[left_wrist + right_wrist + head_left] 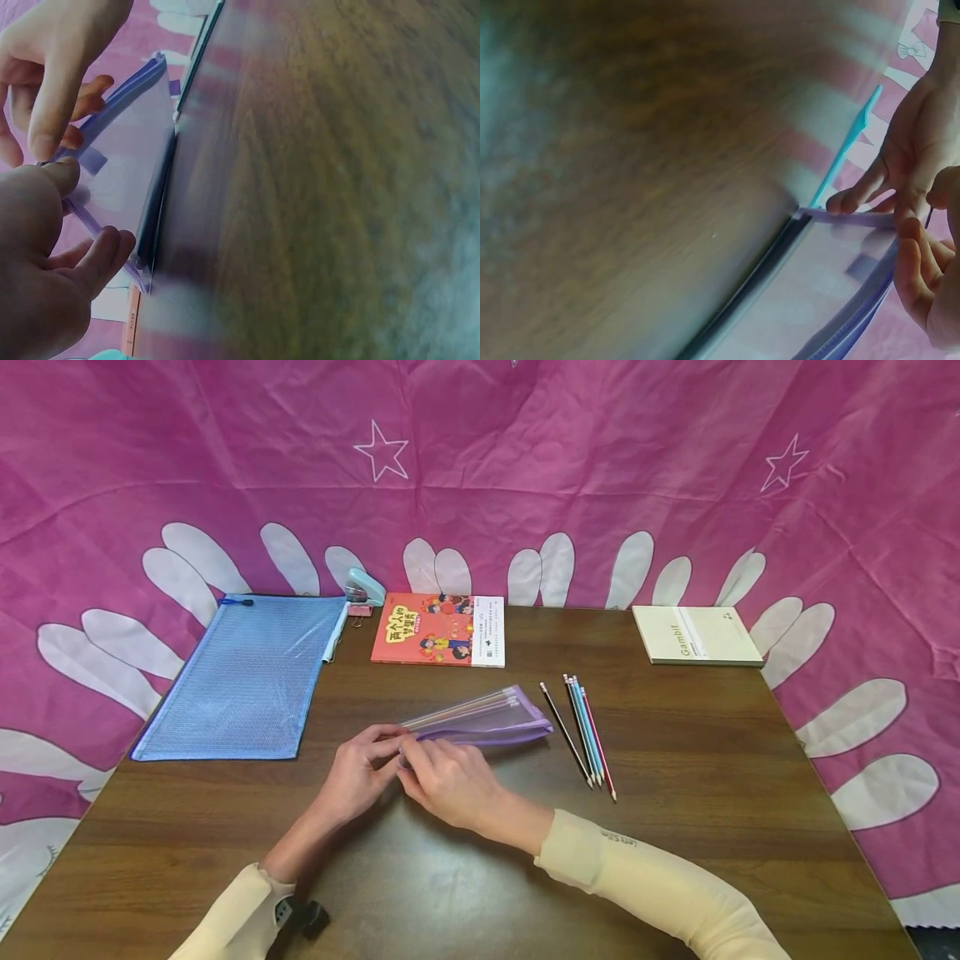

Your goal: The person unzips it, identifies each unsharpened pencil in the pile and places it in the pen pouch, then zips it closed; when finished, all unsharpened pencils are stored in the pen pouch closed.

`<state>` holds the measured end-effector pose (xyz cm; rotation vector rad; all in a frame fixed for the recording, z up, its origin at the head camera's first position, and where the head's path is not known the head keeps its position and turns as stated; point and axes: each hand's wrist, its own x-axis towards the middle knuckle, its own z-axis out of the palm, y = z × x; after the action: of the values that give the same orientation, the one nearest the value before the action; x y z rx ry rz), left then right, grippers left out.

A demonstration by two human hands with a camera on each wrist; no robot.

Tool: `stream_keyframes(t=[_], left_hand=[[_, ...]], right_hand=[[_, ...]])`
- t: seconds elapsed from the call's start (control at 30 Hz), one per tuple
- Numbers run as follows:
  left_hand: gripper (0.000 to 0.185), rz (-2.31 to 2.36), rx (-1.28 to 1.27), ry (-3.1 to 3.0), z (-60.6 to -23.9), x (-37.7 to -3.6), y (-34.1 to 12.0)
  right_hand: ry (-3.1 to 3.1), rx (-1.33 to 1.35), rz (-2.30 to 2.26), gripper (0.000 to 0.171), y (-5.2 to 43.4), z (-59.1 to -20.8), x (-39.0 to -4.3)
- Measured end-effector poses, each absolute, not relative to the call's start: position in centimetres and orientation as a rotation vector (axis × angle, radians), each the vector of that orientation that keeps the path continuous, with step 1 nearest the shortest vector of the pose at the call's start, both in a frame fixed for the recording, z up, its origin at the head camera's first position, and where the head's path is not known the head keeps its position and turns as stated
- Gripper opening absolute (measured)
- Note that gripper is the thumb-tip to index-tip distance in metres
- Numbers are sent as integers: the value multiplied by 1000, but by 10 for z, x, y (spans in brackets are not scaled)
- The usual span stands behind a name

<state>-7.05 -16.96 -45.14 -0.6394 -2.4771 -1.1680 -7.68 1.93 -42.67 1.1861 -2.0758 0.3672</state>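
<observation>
A see-through purple zip pouch (491, 727) lies slanted in front of me, with several pencils (468, 706) inside along its far side. My left hand (360, 777) pinches the pouch's left end between thumb and fingers. Right beside it, my right hand (453, 781) has its fingers curled at the same corner, pinching the zipper end. In the left wrist view the purple zipper edge (124, 101) runs away from the two thumbs, which nearly meet. The zipper pull itself is mostly hidden by the fingers. Several loose pencils (587, 727) lie just right of the pouch, tips toward me.
At the left lies a blue mesh zip folder (240, 685), with a light blue stapler (365, 587) and a pink binder clip (360, 610) by its far right corner. A red book (427, 631) sits at the back; a cream notebook (697, 635) is back right.
</observation>
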Motion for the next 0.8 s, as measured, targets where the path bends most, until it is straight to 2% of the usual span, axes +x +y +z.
stream_keyframes(t=[0.1, 0.37, 0.63, 0.8], left_hand=[[31, -1160, -647, -2454, -452, -70, -169], [31, -1174, -638, -2419, -452, -69, -166], [31, -1167, -609, -2437, -452, -69, -164], [30, -1170, -619, -2426, -453, -69, -165]], right_hand=[[-2114, 1184, 459, 23, 18, -426, -76], [-2231, 1139, 897, 31, 17, -422, -73], [-2312, 1026, 1485, 22, 20, -419, -71], [-2377, 982, 1522, 20, 24, -417, -72]])
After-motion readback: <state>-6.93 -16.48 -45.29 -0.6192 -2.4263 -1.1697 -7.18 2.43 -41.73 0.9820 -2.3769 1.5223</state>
